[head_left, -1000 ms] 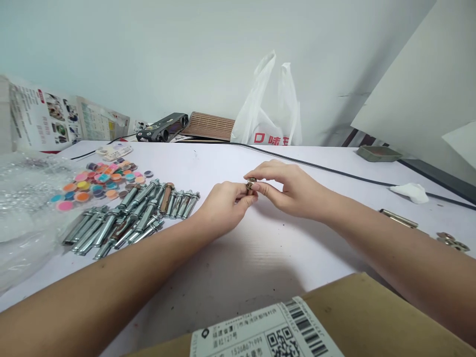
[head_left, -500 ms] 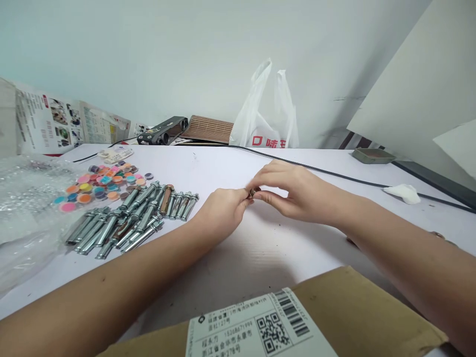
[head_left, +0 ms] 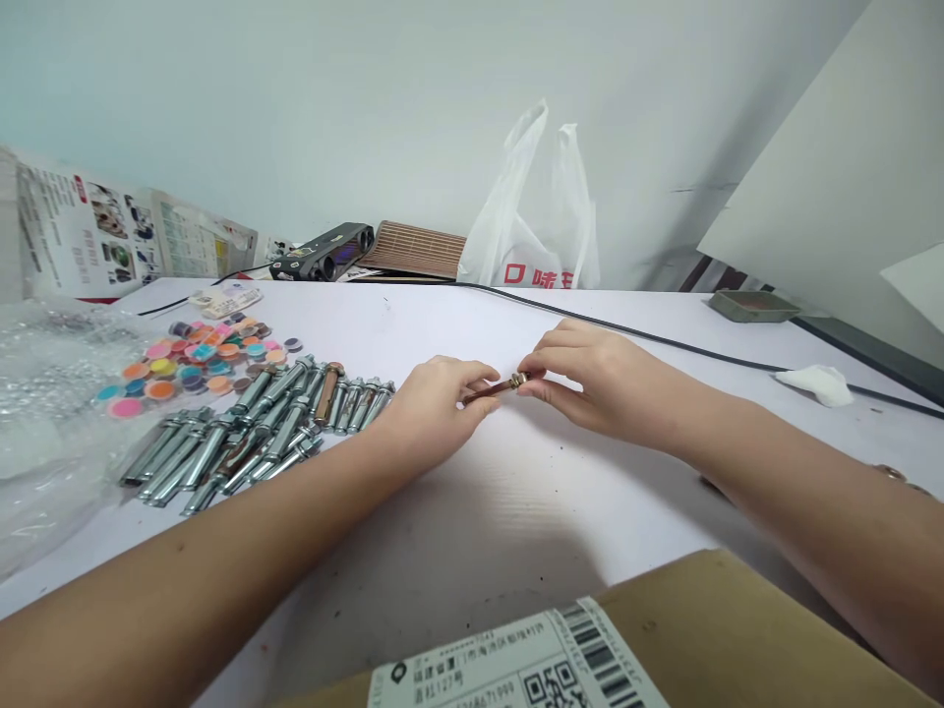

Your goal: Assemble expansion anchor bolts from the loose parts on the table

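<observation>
A rusty brown bolt (head_left: 493,390) lies slanted between my two hands, above the white table. Closed round its left end are the fingers and thumb of my left hand (head_left: 432,403), which hide that end. My right hand (head_left: 601,383) pinches the nut (head_left: 519,380) at the bolt's other end between thumb and fingertips. Left of my left hand, a heap of silvery expansion bolts (head_left: 276,428) rests on the table, with a few rusty ones such as the brown bolt (head_left: 328,393) among them.
Small coloured discs (head_left: 160,390) lie behind the heap, beside clear plastic wrap (head_left: 59,393). In front stands a cardboard box (head_left: 708,629) with a label. A black cable (head_left: 664,342) crosses the back, near a white plastic bag (head_left: 508,246), crumpled tissue (head_left: 815,384) and a small tray (head_left: 753,308).
My hands have moved a little apart, so more of the rusty bolt shows between them. The view has shifted slightly.
</observation>
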Demonstrator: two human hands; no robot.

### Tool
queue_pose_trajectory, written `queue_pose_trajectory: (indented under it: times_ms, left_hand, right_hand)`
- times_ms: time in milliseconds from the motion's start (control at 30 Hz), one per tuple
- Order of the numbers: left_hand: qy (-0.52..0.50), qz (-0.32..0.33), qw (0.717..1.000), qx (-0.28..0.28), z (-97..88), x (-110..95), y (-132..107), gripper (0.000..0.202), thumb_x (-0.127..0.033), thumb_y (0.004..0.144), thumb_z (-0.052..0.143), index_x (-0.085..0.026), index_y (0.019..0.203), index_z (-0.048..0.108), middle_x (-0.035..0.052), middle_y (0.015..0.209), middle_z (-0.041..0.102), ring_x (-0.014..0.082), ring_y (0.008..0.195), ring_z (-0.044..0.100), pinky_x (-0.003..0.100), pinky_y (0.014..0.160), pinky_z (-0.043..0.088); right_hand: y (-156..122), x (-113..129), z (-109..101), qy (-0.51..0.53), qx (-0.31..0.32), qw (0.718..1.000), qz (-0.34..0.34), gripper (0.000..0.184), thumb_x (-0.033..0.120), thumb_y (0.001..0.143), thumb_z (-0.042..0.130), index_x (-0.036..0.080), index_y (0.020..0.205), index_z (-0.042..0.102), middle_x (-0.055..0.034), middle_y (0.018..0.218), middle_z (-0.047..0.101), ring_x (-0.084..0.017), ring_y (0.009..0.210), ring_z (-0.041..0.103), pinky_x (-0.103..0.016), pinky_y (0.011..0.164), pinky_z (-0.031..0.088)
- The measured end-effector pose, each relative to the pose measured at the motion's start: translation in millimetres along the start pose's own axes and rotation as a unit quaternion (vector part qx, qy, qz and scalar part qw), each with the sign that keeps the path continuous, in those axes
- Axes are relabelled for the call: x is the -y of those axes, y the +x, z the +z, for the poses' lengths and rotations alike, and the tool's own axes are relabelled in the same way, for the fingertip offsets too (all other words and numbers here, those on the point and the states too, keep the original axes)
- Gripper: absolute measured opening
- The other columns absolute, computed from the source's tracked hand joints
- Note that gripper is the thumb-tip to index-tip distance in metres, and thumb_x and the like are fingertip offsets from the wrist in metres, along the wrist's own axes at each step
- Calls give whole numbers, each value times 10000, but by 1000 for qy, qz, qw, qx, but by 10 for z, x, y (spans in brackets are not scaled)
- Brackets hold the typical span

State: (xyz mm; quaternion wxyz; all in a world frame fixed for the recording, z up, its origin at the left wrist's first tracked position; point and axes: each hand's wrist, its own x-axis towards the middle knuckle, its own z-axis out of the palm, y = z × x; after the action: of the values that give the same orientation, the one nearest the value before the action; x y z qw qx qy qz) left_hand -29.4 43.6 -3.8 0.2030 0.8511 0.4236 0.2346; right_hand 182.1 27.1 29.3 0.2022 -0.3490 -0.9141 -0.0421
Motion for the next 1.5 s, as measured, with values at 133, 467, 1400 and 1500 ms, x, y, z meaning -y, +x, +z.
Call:
queue_pose_trajectory:
  times_ms: [133, 467, 1400, 1500]
  left_hand:
    - [45, 20, 999, 17, -68, 107, 33, 301, -273, 808, 543, -218, 1071, 677, 35, 1074, 690, 231, 1038, 577, 334, 906, 421]
    - [122, -48, 990, 57, -156, 131, 71, 260, -295, 852, 446, -231, 953, 677, 65, 921, 646, 235, 847, 575, 342, 724, 412]
    - [-477, -157, 861, 74, -51, 142, 36, 304, -224, 796, 649, -130, 1079, 589, 56, 961, 621, 80, 766, 521, 293, 855, 401]
    - [-442, -144, 882, 77, -44, 122, 32, 316, -217, 785, 648, -136, 1087, 608, 70, 995, 634, 101, 821, 550, 316, 893, 411]
  right_hand:
    - [-84, -128, 72, 27, 17, 999, 25, 177, 256, 883, 528, 194, 1003, 642, -72, 882, 640, -204, 846, 547, -362, 739, 459]
    - [-132, -136, 250, 166, 38, 962, 215, 203, 294, 852, 547, 238, 1009, 663, -12, 928, 670, -165, 811, 602, -318, 706, 487]
    - [0, -227, 394, 161, 95, 929, 318, 249, 388, 853, 527, 208, 1026, 533, -30, 809, 606, -154, 692, 508, -277, 627, 349]
    - [25, -249, 377, 193, 102, 923, 317, 191, 373, 828, 562, 195, 893, 584, 4, 678, 556, -119, 593, 452, -264, 585, 333]
